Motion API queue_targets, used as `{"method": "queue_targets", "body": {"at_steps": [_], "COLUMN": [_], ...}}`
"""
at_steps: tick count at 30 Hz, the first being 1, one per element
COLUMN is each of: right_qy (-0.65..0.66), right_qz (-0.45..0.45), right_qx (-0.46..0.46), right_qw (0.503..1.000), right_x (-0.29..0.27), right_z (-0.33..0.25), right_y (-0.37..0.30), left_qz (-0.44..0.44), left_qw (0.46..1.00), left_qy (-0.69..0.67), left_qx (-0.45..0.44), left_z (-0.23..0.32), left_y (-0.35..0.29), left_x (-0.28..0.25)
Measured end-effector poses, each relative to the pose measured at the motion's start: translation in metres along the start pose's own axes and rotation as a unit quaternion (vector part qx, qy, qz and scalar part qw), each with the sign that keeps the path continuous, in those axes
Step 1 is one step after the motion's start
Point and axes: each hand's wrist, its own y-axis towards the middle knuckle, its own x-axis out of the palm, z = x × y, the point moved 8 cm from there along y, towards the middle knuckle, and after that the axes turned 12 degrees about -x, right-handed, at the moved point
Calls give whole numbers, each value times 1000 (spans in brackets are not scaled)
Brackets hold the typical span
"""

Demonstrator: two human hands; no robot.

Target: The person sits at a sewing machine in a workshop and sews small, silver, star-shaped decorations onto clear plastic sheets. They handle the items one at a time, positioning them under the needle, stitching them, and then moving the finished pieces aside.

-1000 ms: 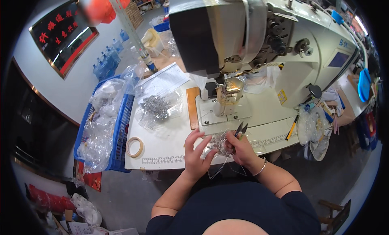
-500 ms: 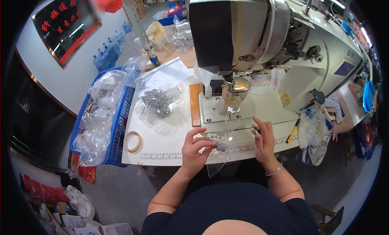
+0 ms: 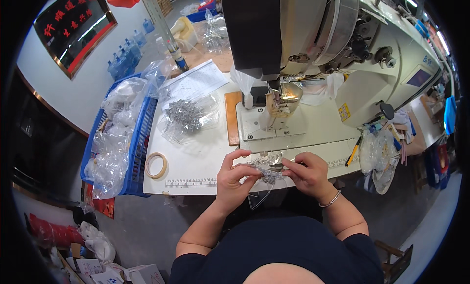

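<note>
Hanging between two hands at the front edge of the counter [image 3: 198,159], a clear plastic piece with silvery bits [image 3: 269,176] is trailing a pale, thin loop below. The left hand [image 3: 232,182] is pinching its left end between thumb and forefinger, with the other fingers curving loosely apart. The right hand [image 3: 311,176] is closing thumb and fingertips on its right end, the rest of the fingers folding inward; a dark, narrow shape beside those fingertips is possibly belonging to a small tool, though the view is too small to be sure. Beyond the hands, the sewing machine [image 3: 374,83] is standing over its metal plate [image 3: 254,131], with a brown wooden strip [image 3: 232,120] lying along the plate's left side. Farther left, a heap of silvery pieces [image 3: 185,116] is resting on clear plastic near a white sheet [image 3: 198,81]. A tape roll [image 3: 149,167] is lying near the left edge, and beyond it a blue basket [image 3: 136,169] is holding clear bags.
</note>
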Motion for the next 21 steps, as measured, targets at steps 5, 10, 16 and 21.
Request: {"method": "queue_targets", "body": {"at_steps": [5,10,16,21], "right_qy": [8,-4,25,70], "right_qz": [11,22,8,95], "right_qx": [15,7,63,136], "right_qw": [1000,1000,998,984], "right_x": [6,7,7,0], "right_z": [-1,0,3,21], "right_y": [2,1,0,-1], "left_qz": [4,-1,5,42], "left_qw": [999,1000,986,916], "left_qy": [-28,-7,-144,-339], "left_qx": [-19,-15,-80,-211], "left_z": [-3,-7,-15,-48], "left_y": [-1,-2,-1,-2], "left_x": [0,2,4,2]}}
